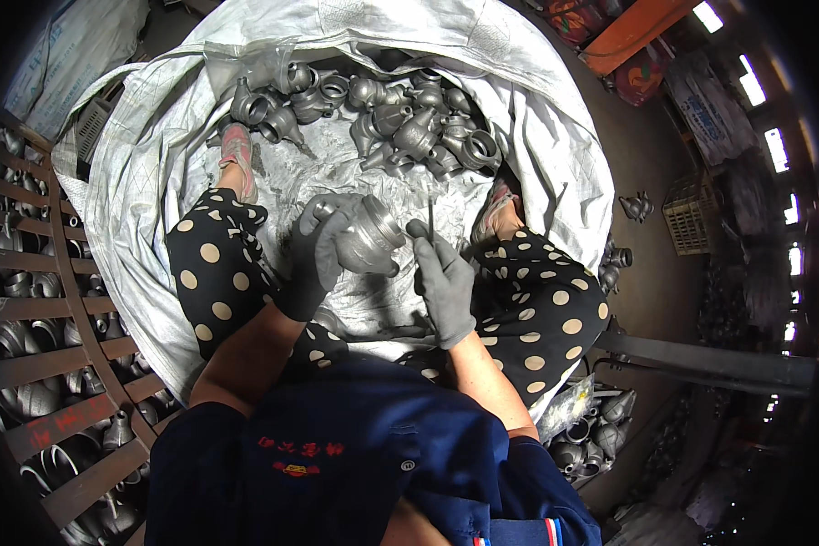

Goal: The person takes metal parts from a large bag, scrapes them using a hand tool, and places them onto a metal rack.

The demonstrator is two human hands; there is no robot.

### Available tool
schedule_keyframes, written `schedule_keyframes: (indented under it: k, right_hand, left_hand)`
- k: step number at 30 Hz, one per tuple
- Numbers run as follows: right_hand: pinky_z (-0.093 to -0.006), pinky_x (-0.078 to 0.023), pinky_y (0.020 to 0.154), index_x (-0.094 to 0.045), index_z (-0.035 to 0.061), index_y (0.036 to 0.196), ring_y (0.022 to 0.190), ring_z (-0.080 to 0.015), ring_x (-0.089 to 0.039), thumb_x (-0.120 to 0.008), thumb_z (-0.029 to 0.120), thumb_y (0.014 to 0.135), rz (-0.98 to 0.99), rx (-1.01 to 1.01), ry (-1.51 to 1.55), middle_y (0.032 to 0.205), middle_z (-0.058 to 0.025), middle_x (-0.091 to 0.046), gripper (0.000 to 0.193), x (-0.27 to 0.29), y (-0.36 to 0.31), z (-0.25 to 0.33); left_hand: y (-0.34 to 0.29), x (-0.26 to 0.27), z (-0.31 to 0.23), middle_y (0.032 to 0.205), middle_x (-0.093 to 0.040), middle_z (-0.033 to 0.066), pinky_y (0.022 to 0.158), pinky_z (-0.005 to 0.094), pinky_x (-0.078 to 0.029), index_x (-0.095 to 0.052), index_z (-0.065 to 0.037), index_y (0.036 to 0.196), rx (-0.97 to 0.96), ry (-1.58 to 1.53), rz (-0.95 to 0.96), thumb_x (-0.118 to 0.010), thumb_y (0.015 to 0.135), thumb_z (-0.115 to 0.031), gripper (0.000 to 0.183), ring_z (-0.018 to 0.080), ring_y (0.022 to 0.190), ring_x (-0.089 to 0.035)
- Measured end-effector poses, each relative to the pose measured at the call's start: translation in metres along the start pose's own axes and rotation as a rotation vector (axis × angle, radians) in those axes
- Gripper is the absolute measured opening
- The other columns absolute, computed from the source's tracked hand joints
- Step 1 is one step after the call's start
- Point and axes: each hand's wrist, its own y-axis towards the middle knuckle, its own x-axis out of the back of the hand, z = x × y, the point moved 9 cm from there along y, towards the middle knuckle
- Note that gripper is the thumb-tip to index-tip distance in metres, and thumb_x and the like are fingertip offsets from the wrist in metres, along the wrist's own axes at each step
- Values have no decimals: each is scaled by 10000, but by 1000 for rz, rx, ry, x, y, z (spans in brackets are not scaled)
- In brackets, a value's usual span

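My left hand (pixel 317 247), in a grey glove, is closed around a pot-shaped grey metal casting (pixel 366 244). The casting has a wide ringed rim, tilted up and to the right, and a short stub low on its side. Just right of it, my gloved right hand (pixel 446 289) grips a thin dark rod-shaped tool (pixel 431 211) that points away from me. The tool's lower part is hidden in the fingers. Whether the tool or the fingertips touch the casting, I cannot tell.
Around my legs spreads a large white woven sack (pixel 555 164). Several similar castings (pixel 416 135) are heaped on it beyond my hands. A rusty slatted metal crate (pixel 64 264) full of castings stands at left. At right are a plastic basket (pixel 687 214) and a dark metal bar (pixel 710 358).
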Motion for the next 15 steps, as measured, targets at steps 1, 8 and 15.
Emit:
schedule_keyframes:
  k: [1, 8, 15]
  right_hand:
    - [-235, -481, 818, -567, -64, 1264, 926, -98, -603, -558, 179, 971, 4, 2, -1, 1064, -81, -669, 381, 2, 1, -2]
    - [-197, -266, 403, -616, 8, 1128, 449, -26, -368, -617, 201, 933, 156, -359, 202, 649, 52, -489, 274, -18, -12, -35]
    - [-190, -249, 359, -601, -30, 1122, 396, -28, -296, -564, 208, 965, 125, -317, 513, 575, 43, -452, 288, -16, -3, -43]
  left_hand:
    - [3, 8, 6, 1096, -612, 120, 1007, 332, -434, -564, 31, 1035, 23, -118, -17, -572, 849, -57, 206, 187, 1043, -593]
    - [18, 36, 29, 1178, -594, 142, 1065, 355, -388, -550, 34, 1208, 60, -383, -127, -525, 884, -87, 346, 246, 1180, -531]
    - [24, 4, 10, 1328, -510, 165, 1103, 399, -353, -471, 14, 1326, 74, -444, 110, -521, 957, -236, 449, 259, 1282, -456]
